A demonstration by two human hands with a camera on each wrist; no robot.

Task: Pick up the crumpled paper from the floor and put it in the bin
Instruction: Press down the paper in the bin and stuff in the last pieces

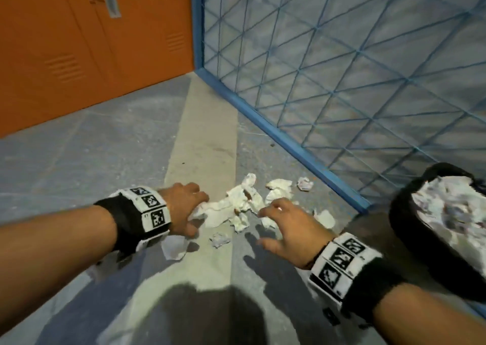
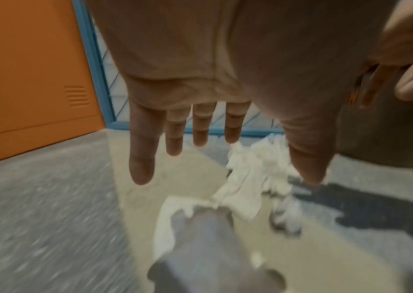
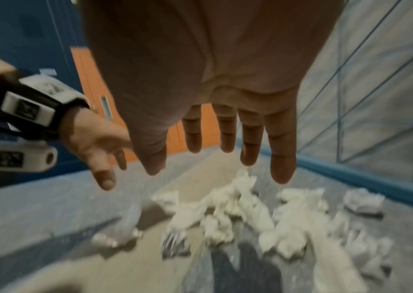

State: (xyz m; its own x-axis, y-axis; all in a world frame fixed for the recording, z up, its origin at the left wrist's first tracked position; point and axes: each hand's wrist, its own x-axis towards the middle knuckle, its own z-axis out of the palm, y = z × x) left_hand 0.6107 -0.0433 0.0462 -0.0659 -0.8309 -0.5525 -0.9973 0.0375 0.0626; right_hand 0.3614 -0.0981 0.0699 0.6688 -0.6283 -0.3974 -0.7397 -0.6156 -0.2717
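— Over a grey floor (image 1: 79,166), between orange lockers (image 1: 79,55) and a blue mesh fence (image 1: 342,68): what do I have on my feeds?

— Both of my hands reach down above a scatter of crumpled paper (image 1: 236,205). My left hand (image 1: 184,208) has its fingers straight and spread in its wrist view, holding nothing, with the fingertips at the left edge of the heap; whether they touch the paper I cannot tell.

— And the other?

— My right hand (image 1: 286,229) is spread wide too, palm down, empty, above the right side of the heap.

— Where does the paper lie?

— On the floor, mostly in one white pile across a pale strip (image 1: 205,134), with loose wads around it: one small ball (image 1: 305,183) near the fence rail, another (image 1: 219,239) nearer me, a flat scrap (image 1: 175,247) under my left wrist.

— The bin?

— A black bin (image 1: 410,239) stands just right of my right wrist, by the fence, already holding crumpled paper
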